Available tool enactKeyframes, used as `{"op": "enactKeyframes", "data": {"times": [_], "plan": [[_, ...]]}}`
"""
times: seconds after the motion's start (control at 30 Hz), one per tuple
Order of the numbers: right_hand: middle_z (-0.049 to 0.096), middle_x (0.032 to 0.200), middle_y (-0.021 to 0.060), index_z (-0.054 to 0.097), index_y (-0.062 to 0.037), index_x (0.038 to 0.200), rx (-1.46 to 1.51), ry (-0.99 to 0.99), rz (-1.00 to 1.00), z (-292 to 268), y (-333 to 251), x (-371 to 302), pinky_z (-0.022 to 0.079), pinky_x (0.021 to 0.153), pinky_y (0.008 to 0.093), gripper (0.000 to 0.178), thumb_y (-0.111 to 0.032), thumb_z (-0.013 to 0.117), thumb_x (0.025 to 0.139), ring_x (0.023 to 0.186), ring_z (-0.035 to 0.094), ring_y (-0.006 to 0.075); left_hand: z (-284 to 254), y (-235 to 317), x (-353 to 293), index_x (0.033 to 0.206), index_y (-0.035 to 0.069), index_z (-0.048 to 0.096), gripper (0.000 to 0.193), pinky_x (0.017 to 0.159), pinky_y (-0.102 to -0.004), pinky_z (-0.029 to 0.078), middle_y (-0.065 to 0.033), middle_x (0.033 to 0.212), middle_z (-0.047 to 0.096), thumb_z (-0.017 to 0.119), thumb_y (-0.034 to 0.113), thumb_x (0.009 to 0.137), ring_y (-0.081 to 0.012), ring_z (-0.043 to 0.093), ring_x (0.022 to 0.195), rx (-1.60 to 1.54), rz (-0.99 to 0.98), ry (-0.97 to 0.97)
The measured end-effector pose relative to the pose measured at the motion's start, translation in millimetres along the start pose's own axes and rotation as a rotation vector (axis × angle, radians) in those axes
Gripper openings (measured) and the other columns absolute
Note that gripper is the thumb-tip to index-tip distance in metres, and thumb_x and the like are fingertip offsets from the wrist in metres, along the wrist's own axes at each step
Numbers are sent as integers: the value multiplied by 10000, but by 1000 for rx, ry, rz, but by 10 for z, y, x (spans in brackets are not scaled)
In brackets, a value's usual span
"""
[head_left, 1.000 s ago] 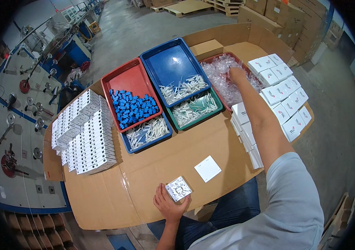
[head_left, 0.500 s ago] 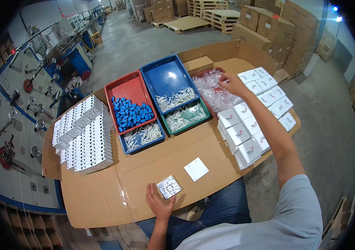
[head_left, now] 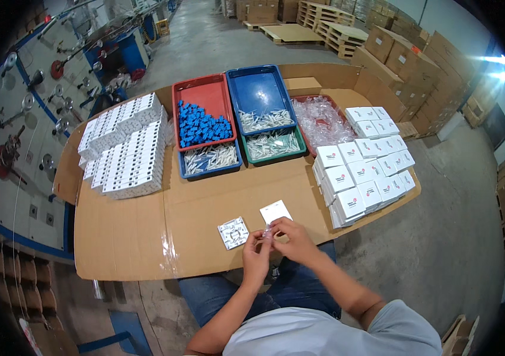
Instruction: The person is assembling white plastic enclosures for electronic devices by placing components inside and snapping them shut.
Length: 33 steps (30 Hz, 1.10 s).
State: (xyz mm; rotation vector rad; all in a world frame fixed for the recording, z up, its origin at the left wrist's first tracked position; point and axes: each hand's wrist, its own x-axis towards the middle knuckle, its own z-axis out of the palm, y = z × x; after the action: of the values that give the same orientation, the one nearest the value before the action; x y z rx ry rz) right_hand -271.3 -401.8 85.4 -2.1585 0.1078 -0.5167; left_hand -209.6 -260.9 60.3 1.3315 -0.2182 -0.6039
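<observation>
Close to the table's near edge, my left hand point(head_left: 255, 257) and my right hand point(head_left: 295, 242) meet, fingers pinched on a small clear plastic bag point(head_left: 268, 232). Its contents are too small to make out. Just left of my hands lies a square white frame-like part point(head_left: 233, 233) with grey detail inside. Beyond my right fingers a flat white square plate point(head_left: 275, 211) rests on the cardboard, partly covered by them. At the back right, a red tray point(head_left: 301, 132) holds a heap of clear plastic bags point(head_left: 325, 118).
Left stand stacked white boxes point(head_left: 125, 151); right, more white boxes point(head_left: 359, 178). Between them, a red tray point(head_left: 199, 92) holds blue pieces point(head_left: 202, 124), and blue point(head_left: 257, 89) and green point(head_left: 273, 158) trays hold small white pieces. Cardboard point(head_left: 205, 202) covers the table.
My right hand has come back from the red tray of bags to the near edge. My left hand has left the square part's side and joined it on a clear bag. The view has shifted.
</observation>
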Motion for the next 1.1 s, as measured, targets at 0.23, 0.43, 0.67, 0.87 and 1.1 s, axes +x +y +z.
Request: {"op": "enactKeyframes", "data": {"times": [0.23,0.43,0.67,0.87,1.1], "plan": [[692,1048,73,702,19,1014,560,-44,473,447,94,-439,602,803,301,204,-100,814,892,949,698,153,-786,-251,-267,1080,30,648,186,698,-248,514,-40,937,688,597,209,1075,-106,640,799,-106,-163,-85],[714,1060,79,699,24,1095,642,-236,535,574,160,-467,605,811,301,177,-65,746,949,952,703,143,-877,-250,-383,1097,18,649,193,693,-241,501,-14,885,648,608,206,1072,-90,609,775,-2,-31,-96],[753,1029,99,712,18,1160,827,-362,744,543,-41,-357,617,830,315,196,-114,638,1035,958,728,178,-1048,-200,-371,1120,12,647,161,666,-253,478,-5,872,624,630,153,1045,-81,555,739,210,28,31],[756,1009,67,749,5,1076,578,-289,685,569,-98,-344,591,760,276,179,-148,681,1012,876,714,129,-842,58,-456,1047,12,667,196,625,-274,469,-20,835,644,738,179,972,-92,544,689,705,420,323],[745,925,157,760,13,1032,207,-136,374,628,-289,-365,565,704,331,165,-114,732,931,773,719,212,-703,98,-506,955,13,691,196,618,-251,472,-21,823,685,779,189,945,-75,575,683,377,67,121]]}}
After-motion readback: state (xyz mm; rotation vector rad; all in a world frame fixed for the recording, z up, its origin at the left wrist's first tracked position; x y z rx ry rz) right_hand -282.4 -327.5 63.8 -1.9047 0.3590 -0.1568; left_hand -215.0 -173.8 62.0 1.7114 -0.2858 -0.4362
